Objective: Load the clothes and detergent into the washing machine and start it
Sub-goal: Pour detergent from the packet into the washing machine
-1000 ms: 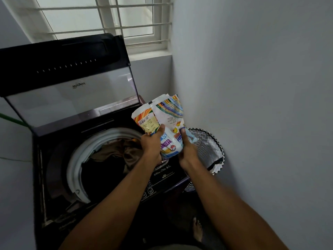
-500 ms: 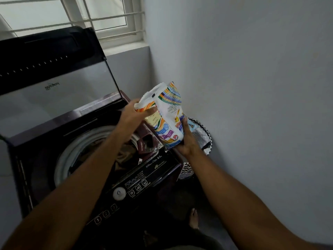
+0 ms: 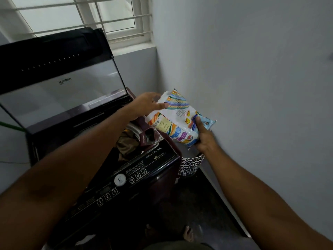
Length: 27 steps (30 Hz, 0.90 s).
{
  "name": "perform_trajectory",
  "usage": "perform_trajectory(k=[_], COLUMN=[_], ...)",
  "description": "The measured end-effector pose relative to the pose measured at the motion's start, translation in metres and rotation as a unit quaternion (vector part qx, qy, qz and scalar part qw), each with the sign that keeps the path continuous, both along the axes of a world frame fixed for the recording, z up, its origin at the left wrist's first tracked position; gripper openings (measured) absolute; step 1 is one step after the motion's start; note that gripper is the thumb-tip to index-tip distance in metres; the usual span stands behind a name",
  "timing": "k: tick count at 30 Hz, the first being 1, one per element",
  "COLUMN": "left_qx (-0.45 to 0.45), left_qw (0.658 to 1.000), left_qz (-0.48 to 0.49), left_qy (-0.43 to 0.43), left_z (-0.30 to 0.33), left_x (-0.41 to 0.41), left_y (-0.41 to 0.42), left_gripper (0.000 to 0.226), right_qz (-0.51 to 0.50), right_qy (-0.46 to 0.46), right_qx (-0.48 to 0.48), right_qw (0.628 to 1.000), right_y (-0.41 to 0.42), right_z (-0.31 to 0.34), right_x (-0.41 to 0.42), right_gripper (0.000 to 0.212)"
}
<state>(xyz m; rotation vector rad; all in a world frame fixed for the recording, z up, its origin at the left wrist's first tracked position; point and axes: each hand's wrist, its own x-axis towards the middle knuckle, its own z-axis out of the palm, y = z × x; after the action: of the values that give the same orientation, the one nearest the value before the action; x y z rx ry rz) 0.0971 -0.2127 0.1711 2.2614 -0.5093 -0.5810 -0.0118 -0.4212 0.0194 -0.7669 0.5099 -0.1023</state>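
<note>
1. Right hand: clamped on the lower right end of the detergent bag, thumb laid across its front, fingers under it.
2. Left hand: at the bag's upper left end, fingers stretched out along the top edge and touching it, not curled round it.
3. Bag: white with rainbow stripes, held tilted in the air above the right rear corner of the washer, close to the wall. Yellow label with a barcode on its lower left face; small print there too blurred to read.
4. Washer: top-loader, dark body, glass lid raised and leaning back, with a logo on the glass seen in reverse, not legible.
5. Front panel: white round dial marked "6", buttons numbered "1", "2", "3", and "6.5" printed near the right end; other captions too small to make out.
6. Detergent drawer: open at the right rear corner of the tub, directly below the bag.
7. Clothes: brownish fabric lying in the tub, beside the drawer.
8. Basket: black-and-white zigzag pattern, on the floor between washer and wall, below the right hand.
9. Barred window behind the lid.
</note>
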Motion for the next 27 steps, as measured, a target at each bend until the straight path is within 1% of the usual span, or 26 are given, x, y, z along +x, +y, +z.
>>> perform_trajectory(k=[1,4,6,8,10,15,16,19,20,22,24,25,27], left_qx=[-0.001,-0.039,-0.056,-0.069,-0.063,-0.049,-0.054,-0.064,-0.055,-0.003,0.05,0.052,0.03], left_qw=[1.0,0.999,0.997,0.995,0.995,0.996,0.996,0.997,0.998,1.0,0.999,0.999,0.999], left_qz=[0.005,0.036,0.055,0.071,0.081,0.067,0.065,0.044,0.022,-0.015,-0.013,-0.002,0.018], left_qy=[-0.001,0.009,0.024,0.024,0.017,0.043,0.041,0.028,0.03,0.024,-0.003,-0.009,-0.008], left_z=[0.0,-0.007,-0.012,-0.015,-0.018,-0.026,-0.026,-0.024,-0.024,-0.03,-0.04,-0.045,-0.052], left_x=[-0.001,0.003,0.006,0.007,0.01,0.02,0.021,0.02,0.019,0.017,0.015,0.015,0.013], left_y=[-0.003,-0.009,-0.007,-0.005,-0.003,0.005,0.005,0.007,0.008,0.013,0.019,0.02,0.019], left_gripper=[0.031,0.034,0.029,0.033,0.041,0.045,0.042,0.029,0.027,0.028,0.024,0.024,0.024], right_qz=[0.003,0.011,0.015,0.006,-0.008,-0.023,-0.027,-0.042,-0.045,-0.048,-0.049,-0.053,-0.062], right_qy=[0.0,-0.008,-0.012,-0.004,0.006,0.014,0.017,0.022,0.025,0.029,0.042,0.051,0.065], right_qx=[-0.007,-0.022,-0.031,-0.043,-0.057,-0.073,-0.075,-0.084,-0.086,-0.088,-0.096,-0.106,-0.129], right_qw=[1.0,1.0,0.999,0.999,0.998,0.997,0.997,0.995,0.995,0.994,0.993,0.992,0.988], right_y=[-0.002,-0.006,-0.005,-0.002,-0.002,0.002,0.002,0.004,0.003,0.001,-0.001,-0.003,-0.006], right_z=[0.001,0.005,0.008,0.01,0.014,0.024,0.025,0.025,0.027,0.031,0.035,0.035,0.035], right_x=[-0.001,-0.004,-0.005,-0.008,-0.011,-0.019,-0.019,-0.018,-0.018,-0.019,-0.021,-0.021,-0.022], right_gripper=[0.088,0.081,0.071,0.064,0.062,0.056,0.055,0.067,0.066,0.054,0.041,0.04,0.043])
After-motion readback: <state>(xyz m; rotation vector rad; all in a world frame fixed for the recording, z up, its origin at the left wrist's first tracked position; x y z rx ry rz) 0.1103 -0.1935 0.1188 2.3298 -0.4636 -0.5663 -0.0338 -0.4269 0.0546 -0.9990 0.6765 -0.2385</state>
